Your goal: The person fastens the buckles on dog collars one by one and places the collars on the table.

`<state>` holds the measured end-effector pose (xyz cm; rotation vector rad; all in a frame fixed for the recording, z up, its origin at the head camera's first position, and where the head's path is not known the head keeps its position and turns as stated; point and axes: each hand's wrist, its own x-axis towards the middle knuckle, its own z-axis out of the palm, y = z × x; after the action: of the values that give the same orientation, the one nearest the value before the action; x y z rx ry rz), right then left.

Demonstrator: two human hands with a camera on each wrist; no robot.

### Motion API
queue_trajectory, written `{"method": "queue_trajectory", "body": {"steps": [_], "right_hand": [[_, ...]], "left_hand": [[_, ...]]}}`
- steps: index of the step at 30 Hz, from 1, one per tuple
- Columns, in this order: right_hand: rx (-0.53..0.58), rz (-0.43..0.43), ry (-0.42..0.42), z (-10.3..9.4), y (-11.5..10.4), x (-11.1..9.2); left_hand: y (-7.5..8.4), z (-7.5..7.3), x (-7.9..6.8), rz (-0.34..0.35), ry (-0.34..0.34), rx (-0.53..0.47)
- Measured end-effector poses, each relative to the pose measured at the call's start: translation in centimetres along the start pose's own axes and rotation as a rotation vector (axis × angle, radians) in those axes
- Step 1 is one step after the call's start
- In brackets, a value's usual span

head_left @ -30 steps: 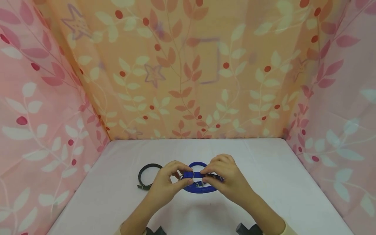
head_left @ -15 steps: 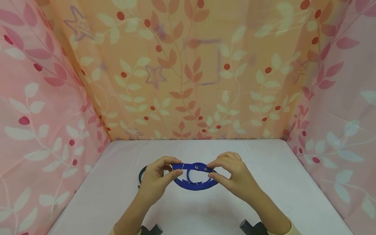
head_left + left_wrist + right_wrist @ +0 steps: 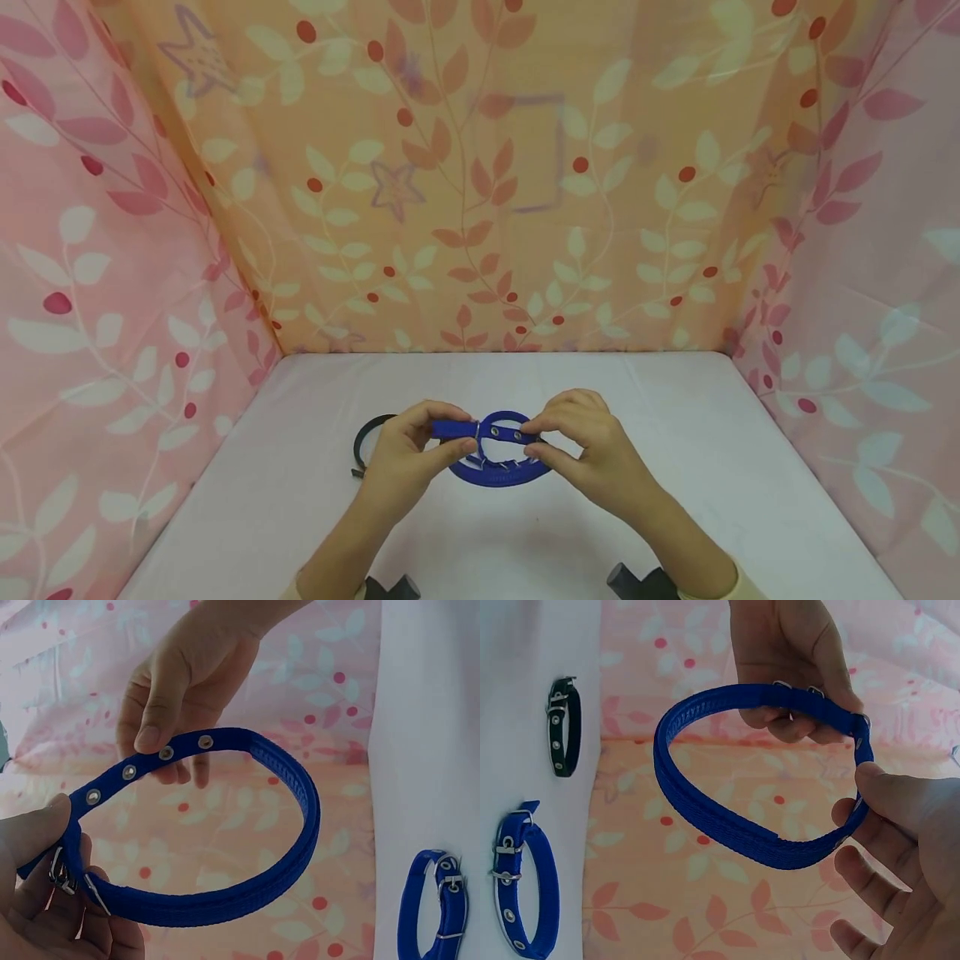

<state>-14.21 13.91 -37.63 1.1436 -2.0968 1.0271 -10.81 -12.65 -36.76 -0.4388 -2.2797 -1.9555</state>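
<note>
A blue pet collar (image 3: 281, 877) with metal eyelets is held up in a loop between both hands. My left hand (image 3: 405, 454) pinches its buckle end, where a metal buckle (image 3: 63, 870) shows beside the fingers in the left wrist view. The right hand (image 3: 600, 446) pinches the eyelet strap between thumb and fingertips. A second blue collar (image 3: 526, 892), buckled into a loop, is on the white table behind the held one. Left of it a black collar (image 3: 362, 442), also buckled, is partly hidden by my left hand.
The white table (image 3: 645, 400) is enclosed by a patterned orange curtain (image 3: 525, 250) at the back. Pink patterned curtains (image 3: 135, 275) hang at the sides. Two dark cylindrical objects (image 3: 401, 587) show near the wrists at the bottom of the head view.
My hands have spread apart from where they were a second ago, baring more of the eyelet strap. Since half a second ago the left hand has shifted slightly right.
</note>
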Motion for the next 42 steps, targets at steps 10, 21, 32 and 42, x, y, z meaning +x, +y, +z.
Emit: {"method": "queue_trajectory", "body": {"steps": [10,21,32,42], "right_hand": [[0.008,0.001,-0.001,0.9,-0.3,-0.3],[0.051,0.031,0.027,1.7,-0.6,-0.7],[0.067,0.044,0.114,1.5,-0.5,-0.4],[0.077,0.222,-0.011,0.9,-0.4,-0.4]], "left_hand": [[-0.7,1.0,0.1,-0.007,-0.005,-0.035],[-1.3,2.1,-0.2,-0.056,-0.036,-0.027],[-0.9,1.8,-0.4,-0.042,-0.027,-0.108],[-0.6,1.2,-0.2,0.0,0.053,0.03]]}}
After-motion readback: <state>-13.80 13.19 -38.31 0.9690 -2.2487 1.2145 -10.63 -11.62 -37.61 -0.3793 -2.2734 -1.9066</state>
